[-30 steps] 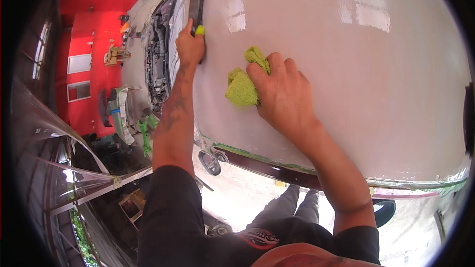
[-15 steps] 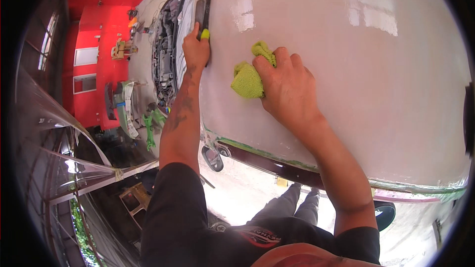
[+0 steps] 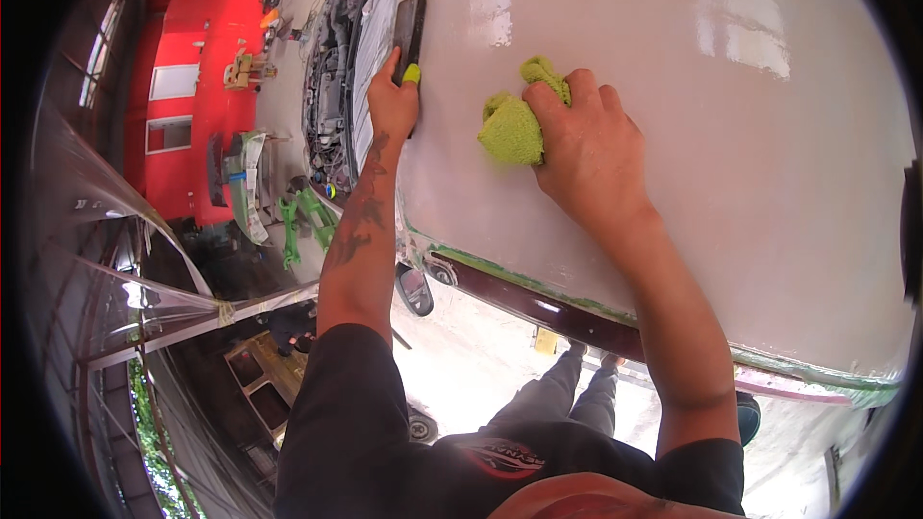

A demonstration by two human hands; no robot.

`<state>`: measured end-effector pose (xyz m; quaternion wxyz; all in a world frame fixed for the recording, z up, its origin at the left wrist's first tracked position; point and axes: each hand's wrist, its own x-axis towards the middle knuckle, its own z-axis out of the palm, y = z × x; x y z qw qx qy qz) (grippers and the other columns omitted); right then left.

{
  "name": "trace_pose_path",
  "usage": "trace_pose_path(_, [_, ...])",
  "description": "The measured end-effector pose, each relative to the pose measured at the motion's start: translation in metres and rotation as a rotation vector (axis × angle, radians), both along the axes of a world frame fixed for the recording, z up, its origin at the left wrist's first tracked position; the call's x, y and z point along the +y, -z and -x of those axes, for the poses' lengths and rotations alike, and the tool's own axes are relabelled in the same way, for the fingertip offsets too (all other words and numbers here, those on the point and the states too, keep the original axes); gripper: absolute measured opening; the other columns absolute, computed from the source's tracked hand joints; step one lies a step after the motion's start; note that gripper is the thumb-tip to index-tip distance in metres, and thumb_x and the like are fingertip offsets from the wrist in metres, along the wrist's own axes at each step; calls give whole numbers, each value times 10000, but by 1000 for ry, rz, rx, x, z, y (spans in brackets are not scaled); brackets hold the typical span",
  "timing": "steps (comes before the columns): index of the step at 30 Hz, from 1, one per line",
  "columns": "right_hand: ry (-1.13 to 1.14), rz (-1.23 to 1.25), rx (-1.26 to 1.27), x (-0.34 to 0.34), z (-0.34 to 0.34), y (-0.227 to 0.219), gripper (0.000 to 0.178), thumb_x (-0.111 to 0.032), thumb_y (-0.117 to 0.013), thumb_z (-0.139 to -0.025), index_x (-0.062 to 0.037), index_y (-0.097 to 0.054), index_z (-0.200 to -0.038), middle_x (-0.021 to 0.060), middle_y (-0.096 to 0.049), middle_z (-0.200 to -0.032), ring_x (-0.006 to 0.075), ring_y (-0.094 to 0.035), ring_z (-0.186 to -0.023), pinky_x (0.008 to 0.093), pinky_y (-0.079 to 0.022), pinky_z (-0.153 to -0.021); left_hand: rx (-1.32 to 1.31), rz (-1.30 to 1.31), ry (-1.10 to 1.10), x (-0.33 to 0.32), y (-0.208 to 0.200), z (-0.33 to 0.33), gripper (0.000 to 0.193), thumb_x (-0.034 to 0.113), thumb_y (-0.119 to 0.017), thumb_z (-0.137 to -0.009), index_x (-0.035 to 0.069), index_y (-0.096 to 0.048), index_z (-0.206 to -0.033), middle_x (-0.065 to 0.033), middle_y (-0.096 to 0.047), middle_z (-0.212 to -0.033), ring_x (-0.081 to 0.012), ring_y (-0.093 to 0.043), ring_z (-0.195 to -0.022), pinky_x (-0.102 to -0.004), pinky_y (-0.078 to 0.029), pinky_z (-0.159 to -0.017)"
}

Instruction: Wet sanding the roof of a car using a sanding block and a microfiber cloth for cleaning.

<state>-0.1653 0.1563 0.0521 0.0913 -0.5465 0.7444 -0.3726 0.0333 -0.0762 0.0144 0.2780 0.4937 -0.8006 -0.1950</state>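
My left hand (image 3: 393,108) grips a long dark sanding block (image 3: 412,21), which lies along the left edge of a broad, pale grey car roof panel (image 3: 538,231). A yellow-green patch shows at that thumb; I cannot tell whether it is a wrap or part of the block. To the right, my right hand (image 3: 598,149) is closed around a bunched lime-green cloth (image 3: 511,129). Part of the cloth bulges out to the left of the fingers, close over the panel. The block's underside is hidden.
Beyond the roof's left edge lies whitish sheeting (image 3: 382,14), with an exposed engine bay (image 3: 332,77) past it. A side mirror (image 3: 414,290) sticks out near me. Green tape edging (image 3: 538,300) runs along the roof's near side. Removed bumper parts (image 3: 252,187) stand by the red wall (image 3: 221,48).
My right hand and the cloth have shifted right and slightly farther away over the panel. My left hand and the block appear a little farther right, while the whole view has also shifted slightly.
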Motion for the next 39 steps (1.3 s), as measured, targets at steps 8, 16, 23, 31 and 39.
trace_pose_path(8, [-2,21,-2,1,4,4,278,-2,-696,-682,-110,-599,-919,102,-520,-902,282,-580,-769,389,-523,-584,-320,161,159,158,15,-73,584,81,-644,-863,44,-479,-1422,-226,-499,-1254,-397,-470,-1151,-447,-383,-1003])
trace_pose_path(16, [17,23,41,0,2,5,332,-5,-735,-640,-113,-597,-922,110,-529,-901,293,-584,-766,394,-531,-590,-219,78,-86,64,12,-12,539,123,-644,-842,2,-537,-1356,-268,-557,-1180,-420,-505,-1073,-478,-409,-950])
trace_pose_path(23, [15,39,3,2,6,6,356,-13,-746,-643,-117,-597,-949,118,-542,-929,309,-593,-787,404,-539,-617,-298,189,209,189,9,-5,596,132,-657,-845,45,-492,-1411,-265,-470,-1238,-417,-465,-1083,-474,-400,-954])
trace_pose_path(31, [24,61,26,0,5,6,387,-31,-771,-625,-112,-597,-961,115,-542,-934,307,-597,-798,405,-543,-613,-339,186,89,48,2,51,554,153,-649,-841,46,-523,-1371,-238,-534,-1210,-404,-504,-1067,-463,-434,-918])
trace_pose_path(39, [1,10,-43,2,6,0,352,-17,-736,-653,-113,-604,-965,119,-539,-944,304,-597,-800,403,-544,-608,-293,277,359,118,-1,13,588,127,-669,-839,61,-507,-1400,-253,-492,-1236,-407,-488,-1076,-452,-416,-961])
